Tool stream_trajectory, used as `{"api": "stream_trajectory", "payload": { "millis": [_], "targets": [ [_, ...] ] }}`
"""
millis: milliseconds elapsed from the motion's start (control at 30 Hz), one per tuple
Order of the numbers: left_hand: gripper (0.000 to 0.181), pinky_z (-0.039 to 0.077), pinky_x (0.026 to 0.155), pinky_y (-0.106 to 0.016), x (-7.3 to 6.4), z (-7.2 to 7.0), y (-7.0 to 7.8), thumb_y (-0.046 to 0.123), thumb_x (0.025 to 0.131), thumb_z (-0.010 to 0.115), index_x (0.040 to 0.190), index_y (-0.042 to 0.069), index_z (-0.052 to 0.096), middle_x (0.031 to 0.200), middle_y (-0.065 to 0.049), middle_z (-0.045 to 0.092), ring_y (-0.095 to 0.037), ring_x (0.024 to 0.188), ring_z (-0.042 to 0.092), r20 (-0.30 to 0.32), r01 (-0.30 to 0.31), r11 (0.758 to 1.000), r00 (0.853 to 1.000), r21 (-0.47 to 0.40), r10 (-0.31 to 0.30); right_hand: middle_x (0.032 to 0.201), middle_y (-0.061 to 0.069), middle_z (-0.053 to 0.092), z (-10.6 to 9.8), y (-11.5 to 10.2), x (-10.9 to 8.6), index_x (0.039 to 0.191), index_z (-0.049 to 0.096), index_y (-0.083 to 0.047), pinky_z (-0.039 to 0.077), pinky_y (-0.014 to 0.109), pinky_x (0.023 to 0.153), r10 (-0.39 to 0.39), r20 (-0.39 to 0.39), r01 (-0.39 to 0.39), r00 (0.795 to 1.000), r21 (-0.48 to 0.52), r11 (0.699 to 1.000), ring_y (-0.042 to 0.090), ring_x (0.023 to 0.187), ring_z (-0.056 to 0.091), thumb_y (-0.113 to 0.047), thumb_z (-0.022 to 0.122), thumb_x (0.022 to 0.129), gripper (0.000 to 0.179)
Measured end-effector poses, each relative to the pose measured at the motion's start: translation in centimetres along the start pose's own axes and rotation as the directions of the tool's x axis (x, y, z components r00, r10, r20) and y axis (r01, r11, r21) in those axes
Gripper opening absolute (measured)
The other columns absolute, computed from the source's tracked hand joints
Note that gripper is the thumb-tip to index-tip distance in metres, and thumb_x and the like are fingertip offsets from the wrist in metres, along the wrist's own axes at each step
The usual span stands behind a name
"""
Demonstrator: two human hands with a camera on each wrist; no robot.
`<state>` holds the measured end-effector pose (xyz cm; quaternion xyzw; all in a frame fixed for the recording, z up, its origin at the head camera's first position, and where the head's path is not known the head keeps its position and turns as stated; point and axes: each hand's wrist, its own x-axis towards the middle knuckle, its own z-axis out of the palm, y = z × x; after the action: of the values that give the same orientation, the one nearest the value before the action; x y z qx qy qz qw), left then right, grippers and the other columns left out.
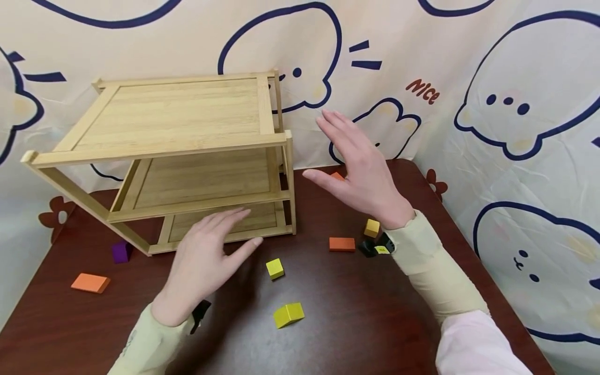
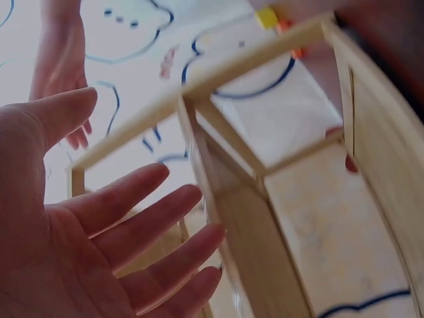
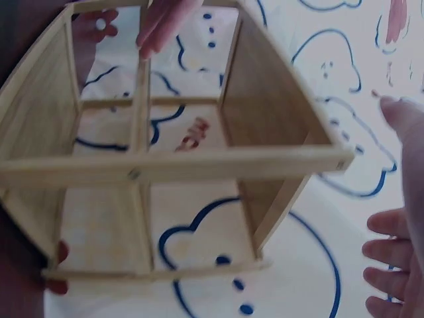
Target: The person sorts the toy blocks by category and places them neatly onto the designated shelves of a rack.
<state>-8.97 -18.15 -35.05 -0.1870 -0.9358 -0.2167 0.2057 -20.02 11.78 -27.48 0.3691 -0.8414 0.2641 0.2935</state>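
Observation:
A light wooden three-tier shelf (image 1: 178,114) stands on the dark table at the back left. My left hand (image 1: 201,260) is held before its lower tiers, fingers straight and thumb apart, gripping nothing. In the left wrist view, that hand's spread fingers (image 2: 146,199) overlap the shelf frame (image 2: 248,63). To the right of the shelf, my right hand (image 1: 361,169) is raised with straight fingers and holds nothing. The right wrist view shows the shelf (image 3: 285,162) beside my right fingers (image 3: 387,252). Nearest my left thumb, a yellow cube (image 1: 275,269) lies on the table.
A yellow block (image 1: 288,314) lies near the front. By my right wrist are an orange block (image 1: 342,244) and an orange-yellow cube (image 1: 372,228); another orange piece (image 1: 337,176) is partly hidden behind that hand. A purple block (image 1: 122,251) and an orange block (image 1: 91,283) lie at left.

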Motion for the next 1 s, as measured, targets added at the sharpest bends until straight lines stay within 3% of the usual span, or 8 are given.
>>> {"api": "stream_trajectory", "payload": {
  "millis": [233,333,467,600,700,833,900,1000],
  "targets": [
    [0.054,0.050,0.092,-0.057,-1.1,-2.2,-1.8,0.048,0.093,0.072,0.136,0.016,0.067,0.130,-0.008,0.068,-0.034,0.118,0.063,-0.035,0.107,0.994,0.994,0.006,-0.107,0.163,0.008,0.032,0.2,-2.7,3.1,0.156,0.040,-0.005,0.016,0.034,0.123,-0.075,0.030,0.077,0.997,-0.053,0.996,0.015,0.153,0.017,-0.055,0.069,0.092,0.086],
    [0.054,0.054,0.079,-0.058,-1.6,-2.9,-2.7,0.050,0.094,0.070,0.135,0.015,0.067,0.129,-0.010,0.069,-0.036,0.112,0.065,-0.024,0.159,0.987,0.987,0.023,-0.158,0.164,0.011,0.029,0.4,-3.9,4.3,0.157,0.036,-0.003,0.011,0.030,0.123,-0.078,0.075,0.086,0.994,-0.099,0.991,0.014,0.153,0.012,-0.060,0.063,0.094,0.089],
    [0.057,0.053,0.061,-0.055,-2.2,-3.5,-4.4,0.053,0.094,0.069,0.136,0.014,0.067,0.129,-0.015,0.068,-0.039,0.095,0.069,-0.002,0.225,0.973,0.974,0.049,-0.225,0.167,0.009,0.022,0.8,-5.1,5.9,0.159,0.030,-0.004,0.004,0.026,0.122,-0.009,0.162,0.039,0.987,-0.181,0.983,0.011,0.153,0.004,-0.070,0.052,0.095,0.095],
    [0.058,0.050,0.063,-0.059,-2.9,-4.6,-6.5,0.055,0.094,0.067,0.134,0.012,0.068,0.128,-0.019,0.067,-0.038,0.086,0.069,0.021,0.305,0.950,0.951,0.069,-0.307,0.168,0.006,0.014,1.4,-6.2,7.5,0.162,0.022,-0.007,-0.003,0.022,0.120,0.108,0.247,-0.041,0.963,-0.263,0.964,0.013,0.154,0.001,-0.079,0.042,0.092,0.101],
    [0.061,0.049,0.062,-0.056,-3.6,-5.8,-7.8,0.057,0.095,0.065,0.132,0.009,0.068,0.113,-0.018,0.073,-0.036,0.085,0.069,0.087,0.372,0.923,0.921,0.093,-0.380,0.169,0.007,0.010,1.8,-6.7,8.7,0.162,0.018,-0.006,-0.007,0.021,0.118,0.180,0.303,-0.081,0.936,-0.312,0.947,0.016,0.154,-0.001,-0.082,0.035,0.092,0.104],
    [0.066,0.049,0.056,-0.045,-4.6,-7.3,-9.5,0.061,0.095,0.062,0.129,0.005,0.068,0.094,-0.011,0.075,-0.030,0.080,0.069,0.239,0.419,0.898,0.865,0.138,-0.441,0.169,0.011,0.006,2.5,-7.0,9.9,0.162,0.015,-0.004,-0.010,0.023,0.118,0.250,0.361,-0.110,0.898,-0.366,0.924,0.019,0.154,-0.005,-0.083,0.027,0.092,0.107],
    [0.066,0.050,0.059,-0.048,-5.2,-7.9,-10.6,0.062,0.095,0.061,0.126,0.004,0.070,0.097,-0.015,0.074,-0.036,0.085,0.068,0.295,0.430,0.888,0.838,0.162,-0.460,0.169,0.012,0.005,2.9,-7.1,10.3,0.162,0.015,-0.003,-0.010,0.025,0.118,0.273,0.382,-0.118,0.883,-0.384,0.916,0.020,0.154,-0.006,-0.084,0.024,0.092,0.108],
    [0.070,0.050,0.068,-0.059,-6.2,-8.9,-12.5,0.063,0.097,0.057,0.124,0.000,0.069,0.111,-0.029,0.070,-0.051,0.099,0.063,0.364,0.465,0.862,0.782,0.203,-0.507,0.169,0.013,0.006,3.4,-7.1,10.6,0.162,0.015,-0.002,-0.010,0.026,0.119,0.291,0.406,-0.124,0.866,-0.389,0.913,0.020,0.154,-0.006,-0.085,0.022,0.091,0.109]
  ]
}}
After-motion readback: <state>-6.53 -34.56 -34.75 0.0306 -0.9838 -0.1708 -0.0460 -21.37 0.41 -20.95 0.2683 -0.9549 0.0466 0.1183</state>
